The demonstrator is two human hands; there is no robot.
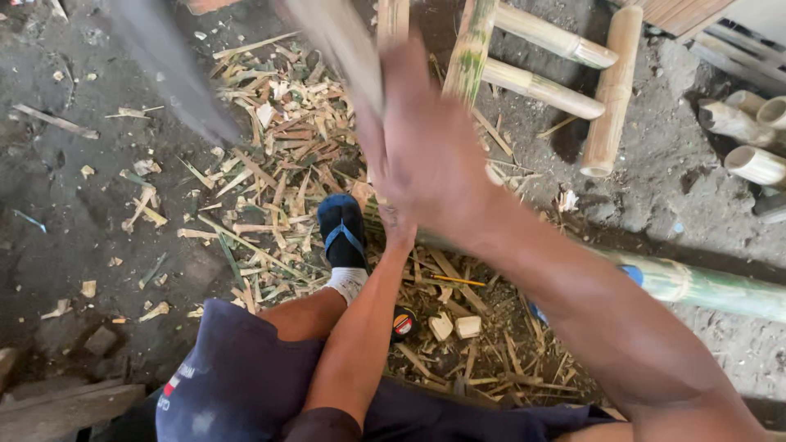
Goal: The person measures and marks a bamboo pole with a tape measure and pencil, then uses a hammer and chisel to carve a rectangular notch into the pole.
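Apparently both hands (409, 164) grip a blurred bamboo strip (344, 49) above shavings (278, 147).

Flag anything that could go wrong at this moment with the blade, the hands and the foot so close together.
The blurred blade is in motion beside the bamboo strip that the right hand grips; a glancing stroke might reach those fingers. The left hand is mostly hidden behind the right, also close to the strip. The foot, in an open sandal, sits among loose bamboo shavings just below, so a slip or a dropped blade could hit it.
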